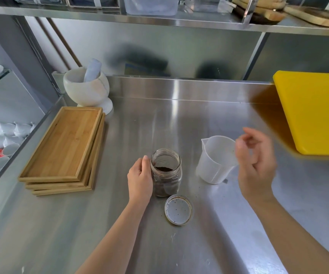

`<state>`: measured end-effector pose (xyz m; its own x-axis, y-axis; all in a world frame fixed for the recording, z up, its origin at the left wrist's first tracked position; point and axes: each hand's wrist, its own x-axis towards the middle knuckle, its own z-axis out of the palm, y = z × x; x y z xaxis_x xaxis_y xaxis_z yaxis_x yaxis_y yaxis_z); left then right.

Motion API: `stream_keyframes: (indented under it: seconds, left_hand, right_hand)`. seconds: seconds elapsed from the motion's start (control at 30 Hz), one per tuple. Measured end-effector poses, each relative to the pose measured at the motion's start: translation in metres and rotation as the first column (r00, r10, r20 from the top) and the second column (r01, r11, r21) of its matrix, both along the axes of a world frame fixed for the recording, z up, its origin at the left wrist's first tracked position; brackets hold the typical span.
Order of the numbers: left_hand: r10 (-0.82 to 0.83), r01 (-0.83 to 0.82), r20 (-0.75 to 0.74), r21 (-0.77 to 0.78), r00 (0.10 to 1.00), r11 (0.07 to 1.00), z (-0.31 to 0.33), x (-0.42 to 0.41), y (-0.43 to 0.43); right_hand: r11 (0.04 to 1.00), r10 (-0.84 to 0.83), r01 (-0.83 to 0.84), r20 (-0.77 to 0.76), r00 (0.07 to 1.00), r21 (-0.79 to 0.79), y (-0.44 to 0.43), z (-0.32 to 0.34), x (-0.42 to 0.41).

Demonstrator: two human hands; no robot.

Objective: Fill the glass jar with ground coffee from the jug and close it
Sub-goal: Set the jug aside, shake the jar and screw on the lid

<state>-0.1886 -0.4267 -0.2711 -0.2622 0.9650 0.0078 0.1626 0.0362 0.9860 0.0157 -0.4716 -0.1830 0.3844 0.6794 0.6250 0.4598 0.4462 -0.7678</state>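
A glass jar (166, 173) stands upright and uncovered on the steel counter, with dark ground coffee filling its lower part. My left hand (139, 179) wraps around the jar's left side. The jar's round lid (178, 210) lies upside down on the counter just in front of the jar. A translucent plastic jug (214, 160) stands upright to the right of the jar and looks empty. My right hand (255, 165) hovers beside the jug's right rim with loosely curled, parted fingers, holding nothing.
A stack of wooden trays (64, 149) lies at the left, with a white mortar and pestle (87, 87) behind it. A yellow cutting board (314, 111) leans at the right. White cups (5, 135) sit below the counter's left edge. Coffee specks dot the steel near the lid.
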Motion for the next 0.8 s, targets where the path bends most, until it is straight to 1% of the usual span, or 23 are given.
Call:
stream_keyframes:
  seconds: [0.07, 0.13, 0.23, 0.33, 0.4, 0.5, 0.57, 0.63, 0.67, 0.77, 0.8]
  left_hand:
    - [-0.002, 0.002, -0.004, 0.007, 1.000, 1.000, -0.001, 0.000, 0.000]
    - [-0.005, 0.005, -0.004, 0.010, 1.000, 1.000, -0.001, -0.001, 0.000]
    - [-0.005, 0.005, 0.006, 0.003, 1.000, 1.000, 0.000, -0.001, 0.000]
    - [-0.010, 0.010, 0.016, -0.009, 1.000, 1.000, 0.000, -0.002, 0.000]
    - [-0.038, 0.038, 0.036, -0.007, 0.999, 0.999, -0.001, -0.005, 0.000]
    - [-0.049, 0.052, 0.067, -0.033, 0.997, 0.998, -0.004, -0.011, 0.000]
    - [-0.026, 0.032, 0.085, -0.068, 0.996, 0.997, -0.007, -0.013, -0.002]
    - [-0.002, 0.011, 0.088, -0.098, 0.996, 0.995, -0.007, -0.013, -0.006]
    - [0.005, 0.006, 0.093, -0.116, 0.996, 0.993, -0.005, -0.012, -0.007]
    - [-0.007, 0.034, 0.132, -0.201, 0.991, 0.979, 0.006, -0.008, -0.003]
    - [-0.022, 0.047, 0.119, -0.208, 0.993, 0.977, 0.011, -0.006, -0.001]
  right_hand:
    - [0.994, 0.112, -0.112, 0.067, 0.991, -0.005, -0.002, -0.002, -0.017]
    - [0.978, 0.207, -0.203, 0.105, 0.973, -0.042, -0.004, -0.008, -0.033]
    - [0.957, 0.282, -0.269, 0.129, 0.951, -0.112, -0.007, -0.020, -0.049]
    - [0.917, 0.355, -0.316, 0.139, 0.924, -0.242, -0.011, -0.035, -0.061]
    - [0.873, 0.388, -0.334, 0.093, 0.917, -0.355, -0.013, -0.049, -0.066]
    - [0.811, 0.356, -0.304, 0.010, 0.935, -0.500, -0.013, -0.068, -0.073]
    - [0.741, 0.372, -0.375, -0.124, 0.920, -0.557, -0.008, -0.076, -0.076]
    - [0.649, 0.426, -0.493, -0.261, 0.866, -0.579, 0.001, -0.080, -0.076]
    - [0.618, 0.453, -0.530, -0.287, 0.844, -0.581, 0.006, -0.080, -0.075]
    - [0.587, 0.498, -0.553, -0.275, 0.822, -0.591, 0.018, -0.079, -0.070]
    - [0.586, 0.490, -0.559, -0.292, 0.821, -0.587, 0.020, -0.080, -0.068]
